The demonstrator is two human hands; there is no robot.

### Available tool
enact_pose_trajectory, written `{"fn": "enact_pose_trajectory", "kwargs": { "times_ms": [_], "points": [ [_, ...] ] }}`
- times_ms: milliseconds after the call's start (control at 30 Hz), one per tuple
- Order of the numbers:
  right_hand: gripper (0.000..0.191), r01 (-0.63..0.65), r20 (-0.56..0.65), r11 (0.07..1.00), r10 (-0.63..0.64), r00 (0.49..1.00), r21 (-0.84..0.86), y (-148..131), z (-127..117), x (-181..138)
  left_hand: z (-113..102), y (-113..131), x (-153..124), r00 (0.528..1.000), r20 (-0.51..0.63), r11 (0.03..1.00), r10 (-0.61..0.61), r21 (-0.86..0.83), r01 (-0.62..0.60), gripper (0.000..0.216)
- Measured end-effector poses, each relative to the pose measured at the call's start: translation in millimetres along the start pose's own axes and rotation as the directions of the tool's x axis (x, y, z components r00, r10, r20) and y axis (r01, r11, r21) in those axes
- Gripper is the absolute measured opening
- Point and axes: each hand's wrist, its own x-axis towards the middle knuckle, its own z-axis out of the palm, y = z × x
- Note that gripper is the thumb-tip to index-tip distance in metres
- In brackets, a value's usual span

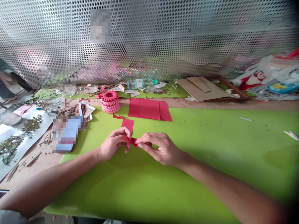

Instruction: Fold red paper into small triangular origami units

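Between my hands is a small folded piece of red paper point(134, 142), held just above the green table mat point(140, 183). My left hand point(114, 142) pinches its left end, and the fingertips of my right hand point(161, 146) close on its right end. Just beyond lies a small red paper rectangle point(128, 124), partly hidden by my left fingers. Small folded red pieces point(117, 116) rest behind it. A round, layered pink and red folded-paper model point(110, 102) stands farther back. Larger red sheets point(149, 109) lie overlapping to its right.
A phone point(70, 132) lies at the left near dried plants point(32, 124). Along the perforated metal screen point(149, 37) are a plastic bottle point(141, 83) on its side, brown cardboard point(201, 88), a wooden frame point(233, 87) and plastic bags point(268, 76). Scraps litter the back edge.
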Motion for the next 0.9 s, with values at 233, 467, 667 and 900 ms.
{"fn": "enact_pose_trajectory", "kwargs": {
  "times_ms": [233, 467, 667, 900],
  "points": [
    [0.009, -0.236, 0.032, 0.961, 0.233, 0.972, 0.147, -5.9, 1.4, 1.3, 0.2, -0.7, 0.3, 1.000, -0.013, 1.000, 0.008, 0.011, -0.008, 0.006],
    [0.013, -0.379, 0.031, 0.904, 0.380, 0.924, 0.198, -8.3, 5.2, 2.7, -0.7, -1.5, 1.2, 1.000, -0.030, 1.000, -0.006, 0.017, 0.007, 0.006],
    [0.018, -0.446, 0.059, 0.862, 0.446, 0.893, 0.241, -8.0, 8.0, 3.0, -0.7, -1.9, 1.1, 1.000, -0.029, 1.000, 0.000, 0.018, 0.000, 0.006],
    [0.017, -0.481, 0.039, 0.838, 0.488, 0.872, 0.255, -9.1, 9.9, 3.2, 0.6, -2.7, 1.7, 0.999, 0.004, 0.998, 0.040, 0.056, -0.040, 0.014]
  ]
}}
